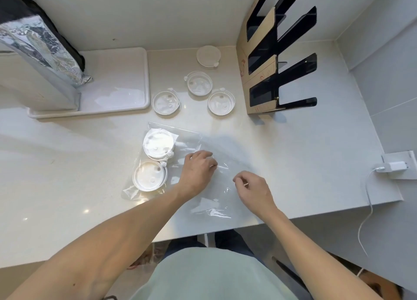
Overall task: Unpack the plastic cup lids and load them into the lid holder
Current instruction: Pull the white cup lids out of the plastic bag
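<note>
A clear plastic bag [209, 200] lies flat on the white counter in front of me. Two stacks of white cup lids sit inside its left end, one [159, 146] behind the other [149, 175]. My left hand [198, 168] rests on the bag's middle with its fingers curled, pinching the film. My right hand [253, 187] pinches the bag's film further right. Several loose lids lie farther back: three clear ones [166, 102] [199, 83] [221, 102] and a white one [208, 56]. The black slotted lid holder [282, 58] with a cardboard side stands at the back right.
A white tray [144, 78] at the back left carries a foil-lined bag [42, 42]. A white charger [396, 165] and its cable [370, 207] sit at the counter's right edge. The counter's front edge runs just under my forearms.
</note>
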